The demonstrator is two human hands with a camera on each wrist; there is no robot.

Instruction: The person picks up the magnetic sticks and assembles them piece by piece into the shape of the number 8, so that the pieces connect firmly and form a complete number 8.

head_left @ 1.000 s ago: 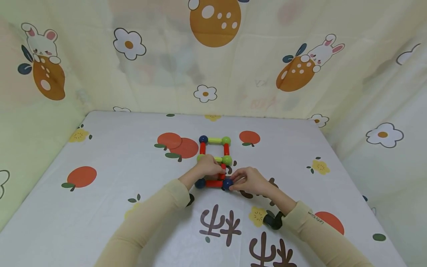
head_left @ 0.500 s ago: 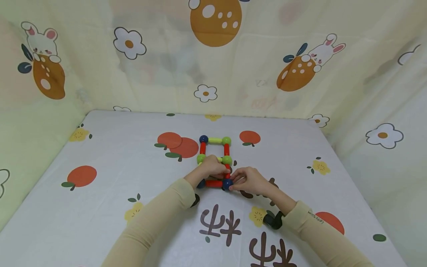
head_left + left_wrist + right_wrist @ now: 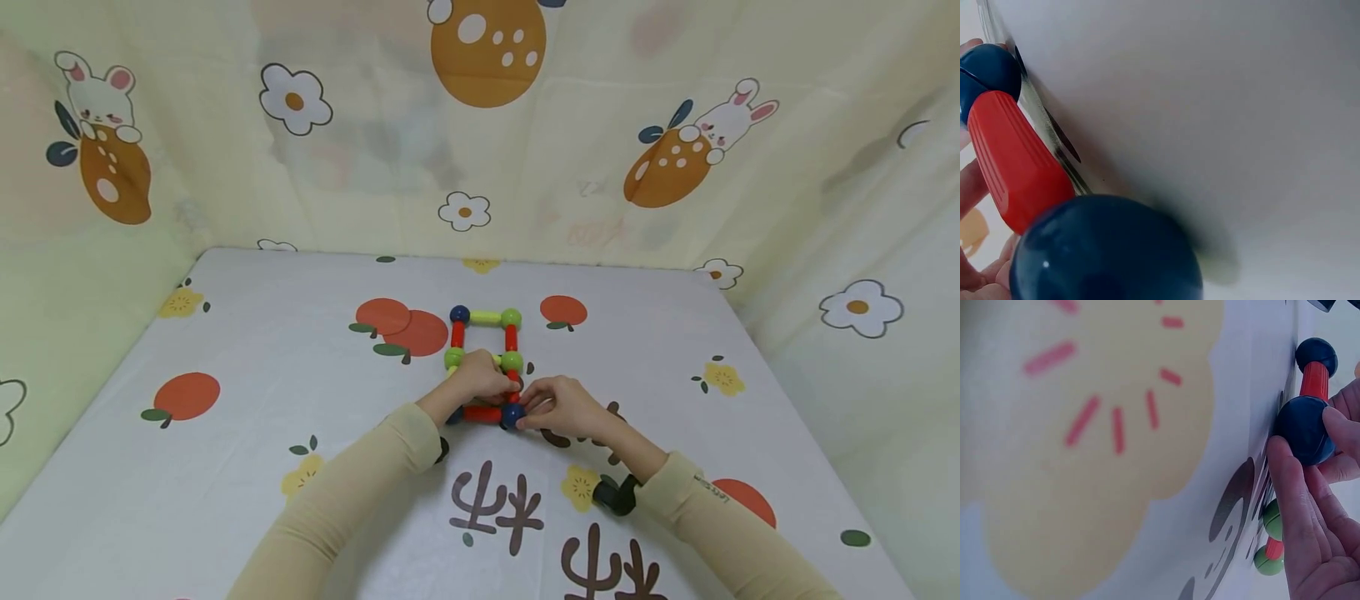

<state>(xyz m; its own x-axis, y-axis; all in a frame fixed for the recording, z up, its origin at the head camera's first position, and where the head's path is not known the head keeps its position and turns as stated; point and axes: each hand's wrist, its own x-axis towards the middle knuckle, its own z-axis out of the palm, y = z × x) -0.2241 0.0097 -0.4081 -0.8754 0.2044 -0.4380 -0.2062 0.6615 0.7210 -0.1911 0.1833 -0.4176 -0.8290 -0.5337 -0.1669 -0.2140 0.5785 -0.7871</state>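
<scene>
Red and yellow-green rods and balls form a two-square frame flat on the table. Its far square has a blue ball (image 3: 460, 315), green balls (image 3: 511, 318) and a yellow-green rod (image 3: 485, 318). My left hand (image 3: 478, 375) reaches over the near square and pinches its right-side red rod (image 3: 513, 397), partly covering it. My right hand (image 3: 564, 407) pinches the near-right blue ball (image 3: 1305, 431) between thumb and fingers. That red rod's near end appears to meet this ball. Another red rod (image 3: 1013, 156) runs to the near-left blue ball (image 3: 1107, 250), partly hidden by my left wrist.
The white tablecloth (image 3: 247, 358) has printed fruit, flowers and dark characters. A patterned curtain (image 3: 360, 183) hangs behind the table and along both sides. Black wrist-camera mounts (image 3: 617, 497) show under the sleeves.
My left hand has moved slightly right, bringing the red rod's near end over to the near-right blue ball. My right hand has stayed on that ball.
</scene>
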